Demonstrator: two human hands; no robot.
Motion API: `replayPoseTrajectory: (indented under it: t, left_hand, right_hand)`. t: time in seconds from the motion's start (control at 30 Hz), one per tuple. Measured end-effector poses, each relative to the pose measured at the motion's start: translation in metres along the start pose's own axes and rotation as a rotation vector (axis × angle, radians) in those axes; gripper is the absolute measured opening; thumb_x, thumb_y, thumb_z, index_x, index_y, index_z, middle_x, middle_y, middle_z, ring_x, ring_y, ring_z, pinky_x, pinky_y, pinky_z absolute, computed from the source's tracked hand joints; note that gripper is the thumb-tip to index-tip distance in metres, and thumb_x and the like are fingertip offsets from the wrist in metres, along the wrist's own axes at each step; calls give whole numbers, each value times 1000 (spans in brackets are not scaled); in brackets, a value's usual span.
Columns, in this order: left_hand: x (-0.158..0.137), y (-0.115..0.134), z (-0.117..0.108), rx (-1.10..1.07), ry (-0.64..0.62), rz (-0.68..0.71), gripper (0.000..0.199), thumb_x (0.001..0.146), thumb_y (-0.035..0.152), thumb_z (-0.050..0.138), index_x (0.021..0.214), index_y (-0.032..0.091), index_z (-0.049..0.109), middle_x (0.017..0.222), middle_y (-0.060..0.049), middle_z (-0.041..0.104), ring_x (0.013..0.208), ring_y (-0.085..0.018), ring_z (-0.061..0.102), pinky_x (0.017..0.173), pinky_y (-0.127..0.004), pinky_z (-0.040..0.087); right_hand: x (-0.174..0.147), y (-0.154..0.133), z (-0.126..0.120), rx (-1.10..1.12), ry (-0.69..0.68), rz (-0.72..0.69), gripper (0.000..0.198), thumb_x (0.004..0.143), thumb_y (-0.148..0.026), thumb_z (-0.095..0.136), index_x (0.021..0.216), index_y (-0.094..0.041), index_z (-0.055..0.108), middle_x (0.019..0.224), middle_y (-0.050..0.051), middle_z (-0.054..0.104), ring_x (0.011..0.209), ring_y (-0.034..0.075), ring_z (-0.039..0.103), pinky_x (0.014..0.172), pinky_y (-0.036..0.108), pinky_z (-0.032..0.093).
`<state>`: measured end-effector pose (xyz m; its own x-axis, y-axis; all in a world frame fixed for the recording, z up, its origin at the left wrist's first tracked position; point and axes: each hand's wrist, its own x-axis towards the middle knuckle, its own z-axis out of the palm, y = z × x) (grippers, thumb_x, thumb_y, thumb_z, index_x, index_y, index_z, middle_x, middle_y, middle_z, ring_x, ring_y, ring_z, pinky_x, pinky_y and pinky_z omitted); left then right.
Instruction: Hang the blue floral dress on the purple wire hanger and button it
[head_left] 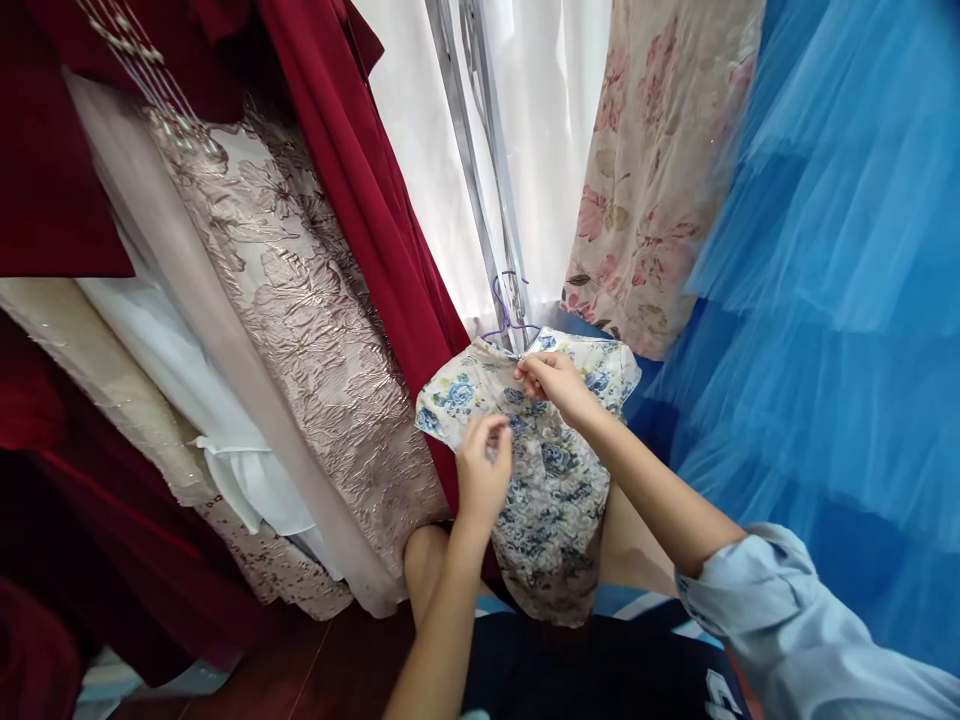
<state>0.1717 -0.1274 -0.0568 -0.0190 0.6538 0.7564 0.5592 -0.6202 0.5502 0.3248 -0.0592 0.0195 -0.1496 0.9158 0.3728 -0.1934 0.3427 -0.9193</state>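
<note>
A small short-sleeved dress (559,450) with blue flowers on a pale ground hangs on a thin purple hanger (507,318). My right hand (559,385) is at the middle of its neckline, fingertips pinched together on the edge of the opening there. In front of the dress's left side is my left hand (484,465), fingers curled in toward the thumb. What lies between those fingertips, if anything, is too small to make out. The dress's lower part hangs down between my knees.
A metal rack post (476,150) stands behind the hanger, before a white curtain (405,110). Dark red garments (352,150) and a pink embossed dress (322,340) hang at left. On the right are a floral garment (645,200) and a blue tulle dress (832,300).
</note>
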Motion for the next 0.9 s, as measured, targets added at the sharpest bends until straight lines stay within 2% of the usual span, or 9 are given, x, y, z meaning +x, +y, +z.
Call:
replayPoseTrajectory:
  t: [0.07,0.13,0.23,0.3,0.47,0.6,0.67,0.77,0.9]
  left_hand:
    - [41,10,-8,34,69,157,23,97,24,49,112,21,65,116,-9,64,107,-21,61,87,-33,51]
    - [76,16,-12,56,-23,242,30,98,25,48,124,22,61,128,-10,61,115,-22,58,90,-33,51]
    - [107,15,-10,63,-259,311,24,98,25,48,110,20,68,109,-7,69,102,-20,63,87,-31,50]
    - [113,13,-7,72,-314,319,22,97,26,49,96,18,69,93,-5,70,89,-18,64,82,-29,49]
    - [114,23,-1,88,-127,315,21,96,30,53,86,17,66,82,-3,66,80,-16,61,76,-26,46]
    - [130,25,-16,-15,107,190,24,97,34,51,88,16,64,76,-1,62,72,-14,60,68,-23,45]
    - [142,12,-34,-10,176,154,24,97,34,51,88,16,63,76,0,62,72,-13,60,68,-22,46]
    - [149,-27,-66,69,239,92,21,94,32,53,84,16,62,74,0,61,69,-13,58,69,-22,45]
    - [131,-91,-89,41,362,-126,23,92,34,51,80,16,58,72,0,58,66,-12,54,68,-22,45]
  right_hand:
    - [-4,0,-1,-41,-25,-44,23,76,-32,54,62,-16,64,41,-3,52,37,9,40,40,21,28]
    - [-7,-1,-3,-52,-35,-60,24,77,-32,54,63,-16,64,40,-3,51,36,9,40,40,21,29]
    - [-7,-1,-6,-65,-23,-48,24,77,-31,53,63,-16,64,40,-3,52,36,8,40,41,21,29]
    - [-5,1,-8,-78,-7,-58,24,78,-30,53,63,-16,64,41,-3,52,37,9,40,42,21,29]
    - [-4,20,-5,-105,53,-140,25,79,-29,51,58,-17,61,41,-4,48,42,10,41,48,22,34]
    - [-21,49,-7,-179,43,-65,26,78,-27,48,56,-17,60,41,-5,48,42,9,41,47,21,32]
    - [-34,63,-12,-186,30,-30,26,77,-27,48,56,-17,59,41,-5,47,41,10,41,47,21,31]
    - [-53,78,-18,-176,4,-10,25,77,-26,49,56,-17,60,42,-4,48,41,10,42,46,21,30]
    - [-67,89,-16,-191,-80,23,23,77,-24,51,58,-16,62,44,-4,49,42,10,43,45,21,28]
